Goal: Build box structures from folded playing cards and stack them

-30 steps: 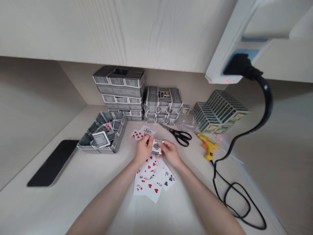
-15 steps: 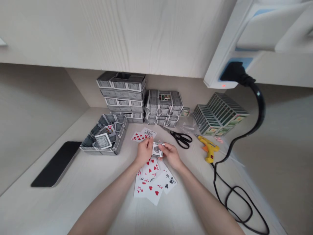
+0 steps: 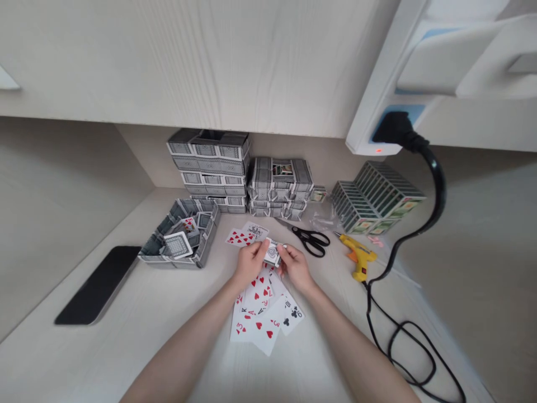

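Between my two hands is a folded playing card (image 3: 272, 253), small and boxy, with a grey spade figure on its upper face. My left hand (image 3: 250, 263) pinches its left side, thumb on top. On its right side my right hand (image 3: 295, 267) grips with thumb and fingers; some fingertips are hidden underneath. Below the hands lies a loose spread of playing cards (image 3: 260, 324), faces up, with hearts and clubs showing. Two more face-up cards (image 3: 240, 237) rest just beyond my left hand.
A tray made of folded cards (image 3: 201, 256) holds loose pieces at left, near a black phone (image 3: 98, 285). Folded-card boxes (image 3: 216, 162) are stacked behind. To the right lie black scissors (image 3: 311, 239), a yellow glue gun (image 3: 358, 256) and its looping cord (image 3: 390, 347). A shelf edge (image 3: 210, 126) overhangs.
Both hands have shifted slightly right, and the folded card between them has tilted and turned a little. The cards and tools on the table stay where they were.
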{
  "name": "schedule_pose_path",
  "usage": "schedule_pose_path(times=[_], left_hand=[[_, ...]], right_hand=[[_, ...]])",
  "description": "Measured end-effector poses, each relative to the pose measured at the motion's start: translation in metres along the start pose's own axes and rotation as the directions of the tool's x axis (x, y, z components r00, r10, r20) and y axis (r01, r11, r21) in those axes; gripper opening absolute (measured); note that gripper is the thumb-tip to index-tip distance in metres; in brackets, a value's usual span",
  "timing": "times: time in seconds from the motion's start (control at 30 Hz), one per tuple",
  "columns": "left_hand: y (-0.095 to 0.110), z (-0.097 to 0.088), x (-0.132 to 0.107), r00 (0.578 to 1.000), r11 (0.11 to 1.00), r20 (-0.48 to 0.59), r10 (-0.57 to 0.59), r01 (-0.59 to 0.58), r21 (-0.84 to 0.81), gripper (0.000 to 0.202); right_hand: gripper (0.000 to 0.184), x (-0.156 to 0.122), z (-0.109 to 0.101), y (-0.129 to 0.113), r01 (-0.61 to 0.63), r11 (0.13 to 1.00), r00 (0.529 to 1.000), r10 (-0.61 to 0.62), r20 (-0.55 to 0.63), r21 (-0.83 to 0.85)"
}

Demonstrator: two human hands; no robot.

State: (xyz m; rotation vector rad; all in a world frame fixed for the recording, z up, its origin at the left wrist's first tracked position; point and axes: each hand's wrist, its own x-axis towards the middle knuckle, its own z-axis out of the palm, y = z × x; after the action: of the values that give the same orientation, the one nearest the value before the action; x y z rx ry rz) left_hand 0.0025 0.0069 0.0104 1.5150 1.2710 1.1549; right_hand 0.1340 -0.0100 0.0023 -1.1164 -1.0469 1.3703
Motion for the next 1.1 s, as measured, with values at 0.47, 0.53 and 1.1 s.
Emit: schedule_pose_path(times=[0.47, 0.53, 1.1], left_hand=[[-0.0006, 0.0021, -0.0039, 0.999, 0.995, -0.007, 0.044, -0.044, 0.086, 0.046], [0.0000, 0.0019, -0.0038, 0.998, 0.997, -0.014, 0.062, -0.061, 0.057, 0.038], [-0.0032, 0.0027, -0.0013, 0.963, 0.958, 0.047, 0.267, -0.271, 0.099, 0.025]], right_hand=[[0.035, -0.0035, 0.0012, -0.0047, -0.007, 1.000, 0.994, 0.005, 0.113, 0.024], [0.033, -0.0035, 0.0014, -0.0043, -0.007, 0.999, 0.994, 0.002, 0.111, 0.047], [0.034, -0.0039, -0.0007, -0.0074, -0.038, 0.954, 0.991, -0.001, 0.131, 0.297]])
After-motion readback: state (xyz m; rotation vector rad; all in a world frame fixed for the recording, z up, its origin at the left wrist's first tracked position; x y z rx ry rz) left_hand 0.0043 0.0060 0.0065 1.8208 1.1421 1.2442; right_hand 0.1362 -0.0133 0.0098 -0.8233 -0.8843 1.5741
